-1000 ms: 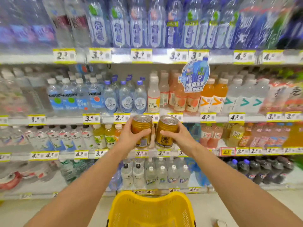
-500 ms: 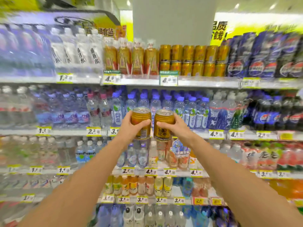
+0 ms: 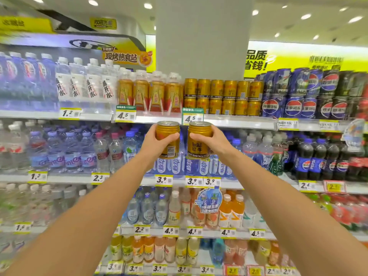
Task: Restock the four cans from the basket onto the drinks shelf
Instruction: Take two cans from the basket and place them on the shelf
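My left hand grips a gold can and my right hand grips a second gold can with red lettering. Both cans are upright, side by side, raised just below the top shelf edge. On that top shelf stands a double-stacked row of matching gold cans behind a 4.5 price tag. The basket is out of view.
Gold bottled drinks stand left of the can row and dark blue cola cans right of it. Water bottles and blue drink bottles fill the shelf behind my hands. A white pillar rises behind the top shelf.
The view has tilted upward from the basket and lower shelves to the top shelf. Both hands have lifted their cans up near the top shelf edge.
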The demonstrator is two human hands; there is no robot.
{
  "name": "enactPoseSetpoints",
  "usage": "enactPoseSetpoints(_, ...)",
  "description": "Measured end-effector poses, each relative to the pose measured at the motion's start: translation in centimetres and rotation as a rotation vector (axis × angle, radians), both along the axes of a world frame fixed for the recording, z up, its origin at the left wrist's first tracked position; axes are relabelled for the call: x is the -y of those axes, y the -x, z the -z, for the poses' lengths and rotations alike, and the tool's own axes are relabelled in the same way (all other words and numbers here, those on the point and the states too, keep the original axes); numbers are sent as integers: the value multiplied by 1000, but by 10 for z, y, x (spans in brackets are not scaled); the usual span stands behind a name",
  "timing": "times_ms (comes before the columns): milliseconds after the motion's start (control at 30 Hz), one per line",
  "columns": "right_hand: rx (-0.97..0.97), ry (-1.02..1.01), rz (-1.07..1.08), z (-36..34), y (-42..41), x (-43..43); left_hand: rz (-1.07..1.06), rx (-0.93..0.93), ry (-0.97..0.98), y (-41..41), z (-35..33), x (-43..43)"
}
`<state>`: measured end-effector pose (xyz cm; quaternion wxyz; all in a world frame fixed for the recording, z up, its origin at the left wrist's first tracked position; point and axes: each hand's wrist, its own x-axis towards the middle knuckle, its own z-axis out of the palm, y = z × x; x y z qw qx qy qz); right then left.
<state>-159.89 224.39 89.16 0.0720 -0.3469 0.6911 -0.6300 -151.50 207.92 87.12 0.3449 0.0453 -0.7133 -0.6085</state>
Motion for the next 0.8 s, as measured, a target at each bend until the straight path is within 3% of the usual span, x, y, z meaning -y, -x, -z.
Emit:
enactPoseSetpoints(600, -83, 44, 230, -67, 184, -16, 154, -99, 61, 222, -80, -15)
enactPoseSetpoints(800, -134, 51, 266, -93, 233, -22, 108, -77, 104, 274, -110, -21)
